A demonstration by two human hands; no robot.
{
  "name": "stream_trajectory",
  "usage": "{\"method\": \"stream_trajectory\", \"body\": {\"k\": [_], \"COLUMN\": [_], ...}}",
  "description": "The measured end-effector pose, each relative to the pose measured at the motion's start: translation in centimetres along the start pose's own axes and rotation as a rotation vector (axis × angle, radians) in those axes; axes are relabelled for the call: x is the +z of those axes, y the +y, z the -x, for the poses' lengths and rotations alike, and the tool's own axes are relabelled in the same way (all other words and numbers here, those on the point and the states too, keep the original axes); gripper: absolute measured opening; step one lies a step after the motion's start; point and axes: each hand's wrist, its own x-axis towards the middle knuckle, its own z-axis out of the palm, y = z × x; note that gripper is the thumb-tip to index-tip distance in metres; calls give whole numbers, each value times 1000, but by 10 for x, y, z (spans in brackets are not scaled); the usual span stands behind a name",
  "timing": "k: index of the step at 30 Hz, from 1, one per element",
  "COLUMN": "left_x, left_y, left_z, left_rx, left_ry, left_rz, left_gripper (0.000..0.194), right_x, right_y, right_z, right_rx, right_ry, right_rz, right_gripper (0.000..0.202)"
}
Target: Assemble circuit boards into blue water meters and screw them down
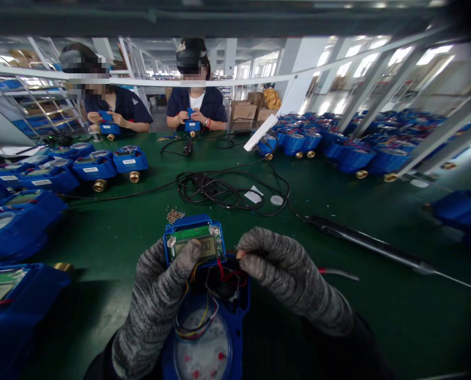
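My left hand (156,295), in a grey knitted glove, grips a blue-framed display module (194,240). Its thumb lies across the LCD screen on the green circuit board. Yellow, red and other coloured wires (220,270) run from the module into a blue water meter (239,327) below, whose round dial faces up near my body. To the right of the module is my right hand (285,272), gloved the same way, with thumb and forefinger pinched together. A thin red wire leads toward those fingertips, but what lies between them is too small to make out.
Small screws (175,216) lie beyond the module, near a tangled black cable (219,192). A black electric screwdriver (370,245) and a red-handled tool (340,273) lie to the right. Blue meters (91,169) stand left, more at back right. Two co-workers (196,105) handle meters opposite.
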Motion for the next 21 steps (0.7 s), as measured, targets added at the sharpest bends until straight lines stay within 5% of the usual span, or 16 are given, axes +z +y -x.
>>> {"method": "stream_trajectory", "body": {"k": [7,16,21], "left_x": [6,3,0], "left_y": [-9,-3,-6], "left_z": [12,7,6], "left_rx": [4,157,201], "left_ry": [123,-52,-43], "left_rz": [0,-42,-89], "left_gripper": [26,18,18], "right_x": [11,10,12], "right_y": [2,-3,-2], "right_z": [4,-2,-2], "right_rx": [-196,-40,46], "right_ry": [189,174,203], "right_rz": [199,133,122], "right_gripper": [20,10,3]}}
